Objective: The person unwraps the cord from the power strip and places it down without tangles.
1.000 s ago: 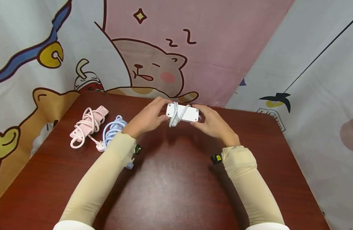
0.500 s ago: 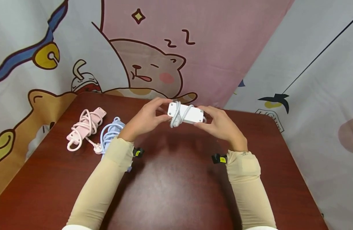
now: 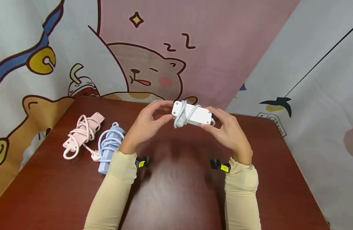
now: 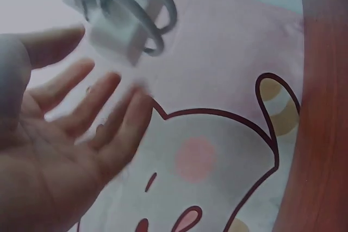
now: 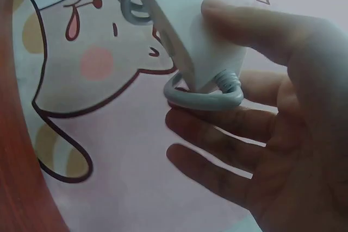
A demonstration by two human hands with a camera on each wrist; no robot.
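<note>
A white power strip [image 3: 203, 115] with its grey-white cord wound round it is held up above the far part of the table. My right hand [image 3: 230, 132] grips its right end, thumb on one face; in the right wrist view the cord loops out of that end by the fingers [image 5: 217, 126]. Beside the other end, my left hand [image 3: 145, 124] has its thumb and fingers spread. The left wrist view shows the strip's end [image 4: 111, 39] blurred, just beyond the left fingertips, with a gap to most of them.
On the left of the brown table [image 3: 176, 191] lie a pink power strip [image 3: 82, 131] and a light blue one [image 3: 109, 145], both wrapped in their cords. The pink one's plug [image 3: 95, 155] lies against the blue strip. A printed curtain [image 3: 216, 48] hangs behind the table.
The white power strip has moved a little right with my right hand. My left fingers have come off its left end and spread. More of the blue power strip shows beside my left forearm.
</note>
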